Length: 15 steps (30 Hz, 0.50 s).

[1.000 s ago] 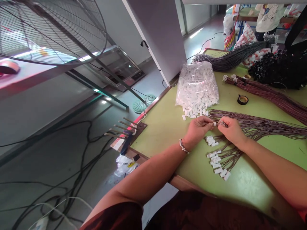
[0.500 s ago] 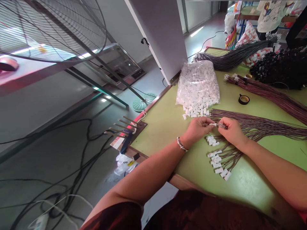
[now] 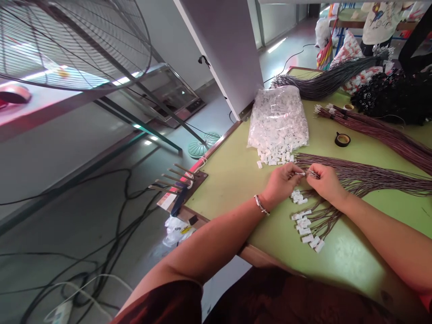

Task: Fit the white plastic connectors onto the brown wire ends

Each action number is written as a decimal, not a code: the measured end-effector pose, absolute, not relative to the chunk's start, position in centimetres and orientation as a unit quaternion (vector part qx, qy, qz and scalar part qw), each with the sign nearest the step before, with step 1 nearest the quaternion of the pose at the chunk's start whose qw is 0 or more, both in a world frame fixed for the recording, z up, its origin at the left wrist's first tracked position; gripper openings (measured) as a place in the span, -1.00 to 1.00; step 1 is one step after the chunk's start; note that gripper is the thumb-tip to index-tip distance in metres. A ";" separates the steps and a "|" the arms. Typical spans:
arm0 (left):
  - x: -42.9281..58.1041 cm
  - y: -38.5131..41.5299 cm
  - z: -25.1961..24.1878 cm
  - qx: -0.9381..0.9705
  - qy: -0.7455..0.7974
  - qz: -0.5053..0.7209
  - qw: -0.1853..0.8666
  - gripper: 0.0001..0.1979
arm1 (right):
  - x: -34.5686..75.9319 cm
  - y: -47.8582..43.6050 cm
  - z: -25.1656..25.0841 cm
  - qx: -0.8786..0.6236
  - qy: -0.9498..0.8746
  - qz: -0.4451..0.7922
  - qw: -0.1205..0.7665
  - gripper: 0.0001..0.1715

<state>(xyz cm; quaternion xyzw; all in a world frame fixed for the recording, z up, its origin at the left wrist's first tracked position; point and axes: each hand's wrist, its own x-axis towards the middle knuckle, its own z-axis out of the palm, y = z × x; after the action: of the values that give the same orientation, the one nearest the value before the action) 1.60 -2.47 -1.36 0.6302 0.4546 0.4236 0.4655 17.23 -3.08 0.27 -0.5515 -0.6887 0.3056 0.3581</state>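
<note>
My left hand (image 3: 281,182) pinches a small white connector (image 3: 301,173) between thumb and fingertips. My right hand (image 3: 326,182) is closed on the ends of thin brown wires (image 3: 371,177) and holds them against that connector. Both hands hover just above the green table (image 3: 232,180). Below them lie several wires with white connectors fitted (image 3: 307,225). A clear bag of white connectors (image 3: 278,117) lies beyond my hands, with loose ones (image 3: 275,158) spilled at its mouth.
More brown wire bundles (image 3: 378,128), a grey bundle (image 3: 324,81), a black heap (image 3: 391,92) and a tape roll (image 3: 342,139) lie on the far table. A metal rack (image 3: 178,180) sits at the table's left corner. Cables (image 3: 101,252) and a large fan (image 3: 74,40) stand left. A person (image 3: 383,20) stands far back.
My hands have stayed together at the same spot, shifting only slightly while working the wire ends and the connector. The view has moved a little.
</note>
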 end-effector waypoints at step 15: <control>1.7 -2.2 -0.3 0.534 0.446 0.379 0.610 -0.88 | 17.2 -3.2 0.0 -0.563 -0.697 0.291 0.335 -0.92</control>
<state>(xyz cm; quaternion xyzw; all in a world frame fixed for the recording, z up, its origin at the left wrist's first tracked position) 1.66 -2.20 -0.25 0.5336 0.4463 0.3795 0.6100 17.19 -3.25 0.01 -0.5630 -0.6974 0.2908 0.3347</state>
